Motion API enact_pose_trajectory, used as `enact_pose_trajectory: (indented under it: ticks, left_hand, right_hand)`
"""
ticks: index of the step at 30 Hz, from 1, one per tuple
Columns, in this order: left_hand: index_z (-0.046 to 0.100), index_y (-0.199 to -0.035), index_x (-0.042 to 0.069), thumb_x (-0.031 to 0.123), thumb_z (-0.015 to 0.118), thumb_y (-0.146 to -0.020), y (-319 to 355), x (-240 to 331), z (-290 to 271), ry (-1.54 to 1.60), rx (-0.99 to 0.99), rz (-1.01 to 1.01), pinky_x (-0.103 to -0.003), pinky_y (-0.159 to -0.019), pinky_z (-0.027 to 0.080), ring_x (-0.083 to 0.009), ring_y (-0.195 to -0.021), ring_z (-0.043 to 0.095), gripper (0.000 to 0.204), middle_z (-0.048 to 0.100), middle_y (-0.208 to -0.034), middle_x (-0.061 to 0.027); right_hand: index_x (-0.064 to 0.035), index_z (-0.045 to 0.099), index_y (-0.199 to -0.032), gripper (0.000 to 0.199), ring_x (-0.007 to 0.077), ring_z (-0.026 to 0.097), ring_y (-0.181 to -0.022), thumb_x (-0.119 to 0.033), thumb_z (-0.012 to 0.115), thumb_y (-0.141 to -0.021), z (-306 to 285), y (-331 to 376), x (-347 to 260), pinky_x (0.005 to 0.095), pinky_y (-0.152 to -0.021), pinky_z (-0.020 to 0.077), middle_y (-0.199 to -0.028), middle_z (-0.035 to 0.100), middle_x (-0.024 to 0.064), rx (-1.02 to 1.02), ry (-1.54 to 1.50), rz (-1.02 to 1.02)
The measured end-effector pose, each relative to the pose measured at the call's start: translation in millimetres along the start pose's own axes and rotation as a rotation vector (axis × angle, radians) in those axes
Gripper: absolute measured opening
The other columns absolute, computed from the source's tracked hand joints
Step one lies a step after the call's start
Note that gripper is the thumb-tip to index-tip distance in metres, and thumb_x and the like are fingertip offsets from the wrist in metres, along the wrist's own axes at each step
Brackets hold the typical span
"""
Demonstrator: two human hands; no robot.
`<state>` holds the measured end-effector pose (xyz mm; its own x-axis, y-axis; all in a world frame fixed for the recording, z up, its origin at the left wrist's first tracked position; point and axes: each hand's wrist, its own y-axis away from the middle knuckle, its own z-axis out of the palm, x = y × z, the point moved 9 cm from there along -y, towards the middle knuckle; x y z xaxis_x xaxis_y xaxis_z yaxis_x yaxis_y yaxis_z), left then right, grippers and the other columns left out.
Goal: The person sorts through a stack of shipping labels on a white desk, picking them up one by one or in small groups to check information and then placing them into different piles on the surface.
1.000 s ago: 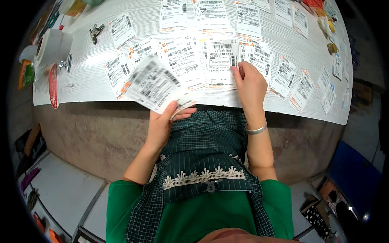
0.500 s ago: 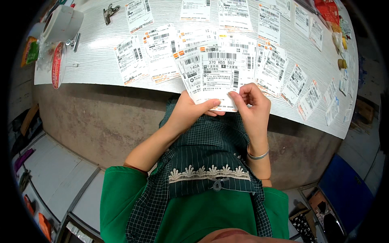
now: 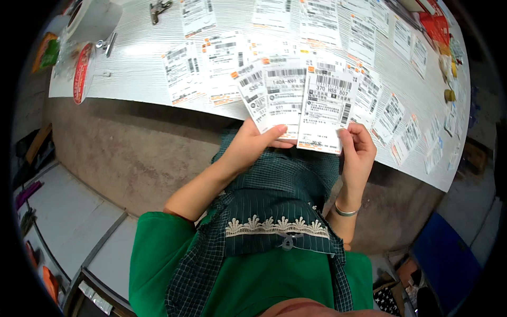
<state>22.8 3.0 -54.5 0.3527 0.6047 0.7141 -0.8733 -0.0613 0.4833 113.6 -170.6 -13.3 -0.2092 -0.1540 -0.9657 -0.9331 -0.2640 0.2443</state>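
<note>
At two o'clock in view, the right hand (image 3: 359, 149) pinches a shipping label (image 3: 325, 108), and the left hand (image 3: 253, 139) grips a fan of labels (image 3: 282, 98) between twelve and one, where a firm hold seems best to stop slips.

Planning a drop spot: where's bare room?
Biggest on the table: between the silver piece, bulldog clip and leftmost labels, down to the front edge. Smaller: right side, ringed by labels. Crowded: centre, labels overlapping beyond the left hand and right hand; far right, red wrapper and small items.
</note>
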Motion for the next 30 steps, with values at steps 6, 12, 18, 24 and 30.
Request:
enact_pose_trajectory:
  ticks: [6,12,18,24,30]
  left_hand:
    - [0.042,-0.121,-0.011,0.007,0.051,-0.089,26.1,-1.7,-36.2,-0.041,0.050,0.039,-0.028,-0.071,0.057,-0.0251,-0.090,0.065,0.037,0.059,-0.108,-0.0208]
    - [0.047,-0.116,-0.011,0.008,0.045,-0.092,84.7,-8.3,-108.3,-0.075,0.326,0.114,-0.029,-0.072,0.055,-0.0253,-0.086,0.066,0.031,0.061,-0.104,-0.0204]
    - [0.046,-0.115,-0.012,0.006,0.047,-0.091,134.2,21.4,-171.1,-0.011,0.686,0.378,-0.031,-0.072,0.056,-0.0273,-0.086,0.066,0.030,0.060,-0.105,-0.0207]
    - [0.043,-0.120,-0.011,0.007,0.047,-0.091,137.6,36.6,-172.9,-0.041,0.665,0.389,-0.031,-0.075,0.056,-0.0267,-0.090,0.065,0.034,0.059,-0.107,-0.0203]
    - [0.044,-0.122,-0.009,0.003,0.050,-0.088,130.3,38.9,-177.6,0.097,0.618,0.348,-0.028,-0.078,0.054,-0.0216,-0.097,0.061,0.036,0.058,-0.112,-0.0165]
  right_hand:
    - [-0.0006,0.055,-0.086,0.001,0.0006,0.042,-0.053,-0.001,0.056,-0.087,27.3,12.6,8.5,0.0154,-0.048,0.0320,-0.063,0.053,-0.0032,-0.133,-0.186,0.074]
    - [0.0003,0.056,-0.085,0.003,0.0016,0.043,-0.053,-0.001,0.058,-0.086,84.0,20.6,18.9,0.0156,-0.048,0.0331,-0.063,0.054,-0.0023,-0.478,0.025,0.203]
    - [0.0008,0.054,-0.082,0.008,0.0026,0.044,-0.051,-0.003,0.060,-0.085,139.0,-13.3,-3.8,0.0171,-0.045,0.0336,-0.059,0.051,-0.0022,-0.508,0.172,0.128]
    - [-0.0003,0.057,-0.080,0.019,0.0191,0.058,-0.055,-0.018,0.064,-0.082,275.3,-41.7,-30.1,0.0290,-0.052,0.0446,-0.064,0.060,0.0073,-0.622,0.554,-0.310]
    - [-0.0061,0.054,-0.078,0.018,0.0242,0.059,-0.061,-0.021,0.063,-0.081,298.4,-36.8,-47.8,0.0331,-0.052,0.0446,-0.072,0.058,0.0075,-0.408,1.003,-0.703]
